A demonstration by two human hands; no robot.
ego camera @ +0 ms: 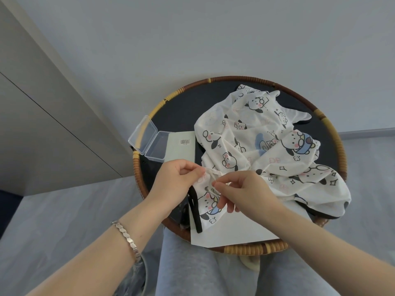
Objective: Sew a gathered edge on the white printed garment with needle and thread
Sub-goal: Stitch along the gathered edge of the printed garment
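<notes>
both hands point(215, 184) pinch garment point(267, 142) (needle barely visible).

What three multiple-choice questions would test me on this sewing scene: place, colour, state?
1. Where is the clear plastic box?
A. at the round wicker-rimmed tray's left edge
B. on the lap
C. on the floor
2. What colour is the tray's inner surface?
A. red
B. black
C. yellow
3. What is the left hand doing?
A. lying flat
B. holding the box
C. pinching the white printed garment's edge
Answers: A, it lies open by the left rim; B, its bare surface is dark; C, thumb and fingers pinch the cloth.
</notes>
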